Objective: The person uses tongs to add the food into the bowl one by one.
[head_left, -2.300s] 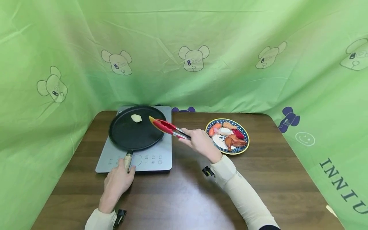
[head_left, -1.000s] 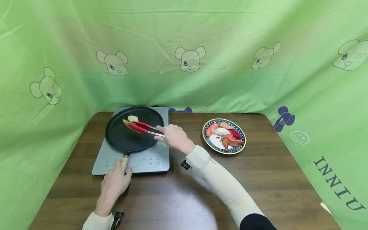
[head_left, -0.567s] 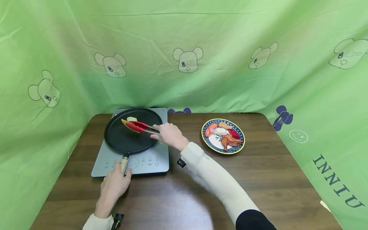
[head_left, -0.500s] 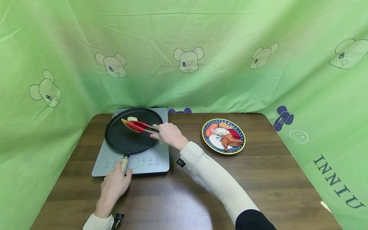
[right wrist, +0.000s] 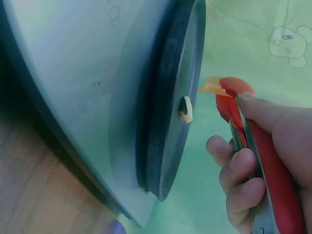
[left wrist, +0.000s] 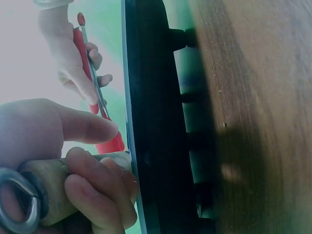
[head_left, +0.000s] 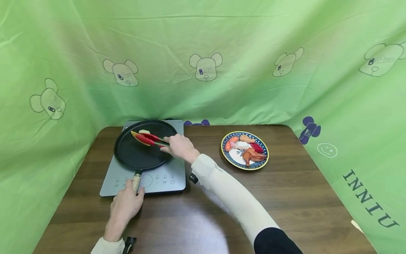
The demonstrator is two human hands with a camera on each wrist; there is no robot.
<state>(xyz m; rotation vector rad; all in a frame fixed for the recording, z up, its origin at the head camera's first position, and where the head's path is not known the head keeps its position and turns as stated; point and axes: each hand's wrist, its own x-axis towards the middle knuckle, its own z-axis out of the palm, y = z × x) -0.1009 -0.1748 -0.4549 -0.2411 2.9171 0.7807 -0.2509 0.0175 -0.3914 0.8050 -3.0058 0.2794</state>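
My left hand [head_left: 127, 203] grips the wooden handle [head_left: 136, 180] of a flat black frying pan [head_left: 139, 155]. In the left wrist view its thumb [left wrist: 87, 124] lies along the handle's upper side. My right hand [head_left: 181, 147] holds red-and-metal tongs [head_left: 153, 140], fingers wrapped round the arms. Between the tong tips is a thin yellow-orange piece [right wrist: 212, 86], its kind unclear; in the right wrist view it is apart from the pan. A pale, chip-like piece [head_left: 144, 132] lies in the pan's far part, partly hidden behind the tongs.
The pan sits on a grey induction cooktop [head_left: 114, 181]. To the right on the wooden table [head_left: 285, 190] stands a blue-patterned plate [head_left: 236, 155] with several food pieces, among them a brown roast bird [head_left: 253, 156]. A green printed curtain [head_left: 206, 102] encloses the table.
My right hand has carried the tongs and yellow-orange piece leftward from the pan's right side to over its middle, close to the pale piece. The left hand keeps its grip on the handle.
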